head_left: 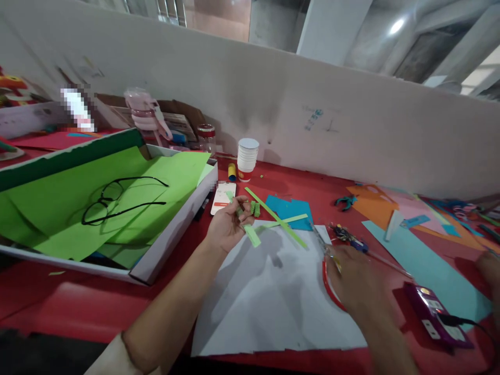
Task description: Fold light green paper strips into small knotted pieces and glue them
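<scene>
My left hand (pixel 228 226) pinches a light green paper strip (pixel 252 236) above a white sheet (pixel 269 317). A small folded green paper piece (pixel 254 209) shows beside its fingertips; whether they hold it too is unclear. My right hand (pixel 353 278) is closed on a pair of scissors (pixel 331 289) with red handles, over the sheet's right side. The blades point away from me, and fingers partly hide the handles. Between the hands, two narrow green strips (pixel 275 216) cross, one reaching over a blue paper piece (pixel 289 210).
At left, a box (pixel 177 234) holds green sheets and eyeglasses (pixel 103 205). A phone (pixel 224 197), stacked paper cups (pixel 247 159) and a jar (pixel 206 136) stand or lie behind. Rightward are keys (pixel 346 234), a purple power strip (pixel 437 317), coloured paper and another person's hand (pixel 490 271).
</scene>
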`<act>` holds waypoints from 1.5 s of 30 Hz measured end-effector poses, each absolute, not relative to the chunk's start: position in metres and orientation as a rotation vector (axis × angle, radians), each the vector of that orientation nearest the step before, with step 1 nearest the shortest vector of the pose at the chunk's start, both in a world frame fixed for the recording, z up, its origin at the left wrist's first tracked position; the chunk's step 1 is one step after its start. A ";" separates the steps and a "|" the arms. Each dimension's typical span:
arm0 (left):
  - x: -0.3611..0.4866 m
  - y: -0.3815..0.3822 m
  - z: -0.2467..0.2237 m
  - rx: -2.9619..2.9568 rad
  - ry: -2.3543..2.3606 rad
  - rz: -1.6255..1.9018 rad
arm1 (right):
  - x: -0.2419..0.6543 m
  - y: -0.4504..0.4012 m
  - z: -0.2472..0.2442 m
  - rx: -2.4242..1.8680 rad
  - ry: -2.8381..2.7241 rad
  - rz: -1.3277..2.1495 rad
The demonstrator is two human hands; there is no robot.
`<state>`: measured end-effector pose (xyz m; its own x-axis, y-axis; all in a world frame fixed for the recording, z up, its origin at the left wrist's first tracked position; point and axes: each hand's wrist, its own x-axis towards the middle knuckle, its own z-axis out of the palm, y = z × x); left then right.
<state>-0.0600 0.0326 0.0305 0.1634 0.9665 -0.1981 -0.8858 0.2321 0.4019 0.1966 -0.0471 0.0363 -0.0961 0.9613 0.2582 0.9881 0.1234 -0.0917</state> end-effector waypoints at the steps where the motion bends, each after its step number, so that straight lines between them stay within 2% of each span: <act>1: -0.058 0.031 0.031 0.217 0.448 1.336 | 0.181 -0.043 0.040 -1.806 -2.091 0.046; 5: -0.051 0.025 0.031 0.258 0.416 1.351 | 0.114 -0.019 0.034 -1.425 -1.871 1.132; 6: -0.049 0.024 0.030 0.280 0.417 1.358 | 0.102 -0.014 0.029 -1.362 -1.790 1.322; 8: -0.046 0.023 0.029 0.328 0.412 1.383 | 0.089 -0.006 0.016 -1.323 -1.638 1.464; 13: -0.044 0.025 0.023 0.413 0.405 1.402 | 0.097 -0.001 0.002 -1.254 -1.442 1.556; 28: -0.045 0.024 0.024 0.431 0.404 1.338 | 0.100 -0.008 0.005 -1.215 -1.329 1.666; 38: -0.049 0.031 0.023 0.351 0.460 1.373 | 0.110 0.000 0.010 -1.140 -1.039 1.903; 45: -0.045 0.030 0.021 0.361 0.478 1.399 | 0.104 -0.005 0.006 -1.207 -1.273 1.701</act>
